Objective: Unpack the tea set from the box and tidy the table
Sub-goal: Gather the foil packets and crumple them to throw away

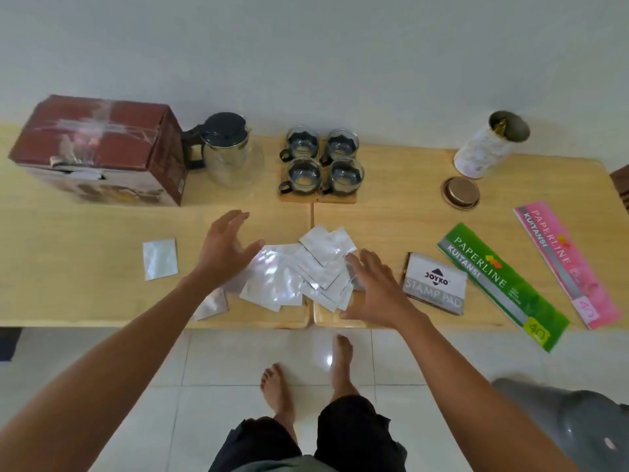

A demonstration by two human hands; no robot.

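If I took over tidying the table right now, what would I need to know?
Left hand: open, fingers spread above the left edge of the heap of silver sachets, holding nothing.
Right hand: open, at the heap's right edge, holding nothing.
Done: the glass teapot and four glass cups stand out of the tea set box, the cups on a wooden tray.
Left: gather the heap, plus the stray sachet to its left. The white tin is open, its lid lying beside it. The stamp pad box and two receipt books, green and pink, probably need straightening.
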